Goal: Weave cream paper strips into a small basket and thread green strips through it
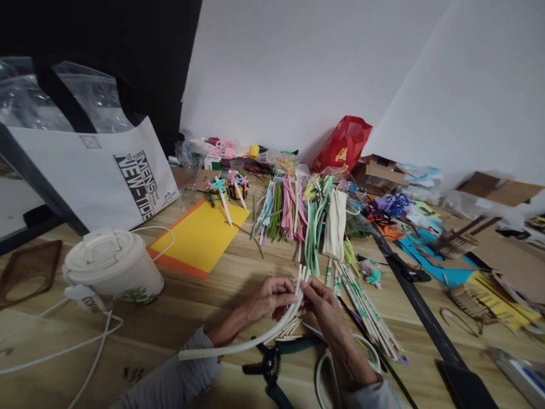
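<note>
Both hands meet above the middle of the table. My left hand [272, 296] pinches a small bunch of white flexible strips [244, 345], its fingers closed. From there the strips curve down to the left, over my left forearm. My right hand [319, 301] is closed on the upper part of the same strips, whose tips stick up between the two hands. Dark-handled cutters [269, 363] lie under my wrists. Several short pale sticks [289, 329] rest just below my fingers, partly hidden. Looped white strips [326, 375] lie by my right forearm.
Bundles of coloured strips [289, 210] lie ahead, with long patterned sticks [368, 312] to the right. At left stand a lidded white bucket [108, 267] and a large bag [85, 170]. Yellow paper [202, 236], a red bag [343, 145] and cardboard pieces [511, 247] lie around.
</note>
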`<state>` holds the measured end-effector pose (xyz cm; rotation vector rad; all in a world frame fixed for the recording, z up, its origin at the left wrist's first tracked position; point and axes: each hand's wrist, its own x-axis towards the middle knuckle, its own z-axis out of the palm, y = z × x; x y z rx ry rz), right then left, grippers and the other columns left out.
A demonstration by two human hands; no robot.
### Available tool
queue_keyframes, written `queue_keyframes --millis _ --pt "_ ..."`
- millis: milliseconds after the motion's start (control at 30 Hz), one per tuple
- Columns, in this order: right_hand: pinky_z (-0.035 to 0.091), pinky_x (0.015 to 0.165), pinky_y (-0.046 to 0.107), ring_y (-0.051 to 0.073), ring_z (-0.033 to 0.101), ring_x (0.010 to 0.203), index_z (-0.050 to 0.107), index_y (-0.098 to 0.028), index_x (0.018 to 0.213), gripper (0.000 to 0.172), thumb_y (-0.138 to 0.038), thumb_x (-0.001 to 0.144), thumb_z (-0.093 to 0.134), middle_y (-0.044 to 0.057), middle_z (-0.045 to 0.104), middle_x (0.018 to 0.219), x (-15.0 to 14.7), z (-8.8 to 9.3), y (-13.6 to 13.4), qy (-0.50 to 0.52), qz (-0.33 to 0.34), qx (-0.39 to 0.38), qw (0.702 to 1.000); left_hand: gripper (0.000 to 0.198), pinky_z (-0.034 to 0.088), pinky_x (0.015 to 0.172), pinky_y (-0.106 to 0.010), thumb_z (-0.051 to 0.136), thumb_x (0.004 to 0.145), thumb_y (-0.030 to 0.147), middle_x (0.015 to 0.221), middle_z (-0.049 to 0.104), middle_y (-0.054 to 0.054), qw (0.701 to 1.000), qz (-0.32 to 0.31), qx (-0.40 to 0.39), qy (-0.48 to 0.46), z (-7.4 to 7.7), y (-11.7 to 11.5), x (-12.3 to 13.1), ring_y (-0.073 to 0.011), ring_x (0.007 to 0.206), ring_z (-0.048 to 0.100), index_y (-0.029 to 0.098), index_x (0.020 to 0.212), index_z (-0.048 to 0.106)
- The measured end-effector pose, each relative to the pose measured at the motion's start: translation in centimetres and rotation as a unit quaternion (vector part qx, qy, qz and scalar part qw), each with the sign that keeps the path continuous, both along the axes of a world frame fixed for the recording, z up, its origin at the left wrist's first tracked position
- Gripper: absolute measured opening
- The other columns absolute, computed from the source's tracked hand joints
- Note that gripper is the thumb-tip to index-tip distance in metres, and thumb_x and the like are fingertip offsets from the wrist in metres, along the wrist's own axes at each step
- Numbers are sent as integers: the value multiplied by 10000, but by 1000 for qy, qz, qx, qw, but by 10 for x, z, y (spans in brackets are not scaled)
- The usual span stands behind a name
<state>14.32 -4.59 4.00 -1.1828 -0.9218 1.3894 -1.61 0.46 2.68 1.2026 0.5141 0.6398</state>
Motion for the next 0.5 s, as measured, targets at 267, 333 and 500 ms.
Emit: queue_keyframes --millis 267,333,500 --pt "435 518 251 128 513 508 610 -180 636 411 -565 737 714 -18 557 560 -3 11 3 -84 -11 46 995 346 357 407 -189 758 697 451 553 572 19 1000 -11 -10 13 5 0 -5 -63 405 450 123 743 655" --pt "459 531 267 145 540 531 656 -186 723 375 -556 748 705 -10 588 595 -1 11 2 -66 -61 50 995 315 370 429 -190 750 712 422 596 601 4 1000 13 -26 -12 3 3 -6 -67 434 475 125 738 646" --pt "417 480 228 99 471 503 681 -228 879 270 -470 763 713 -35 554 663 29 40 -2 17 -226 109 968 301 360 442 -173 777 688 357 612 626 2 980 109 -123 -116 0 16 -12 -73 475 518 143 719 567"
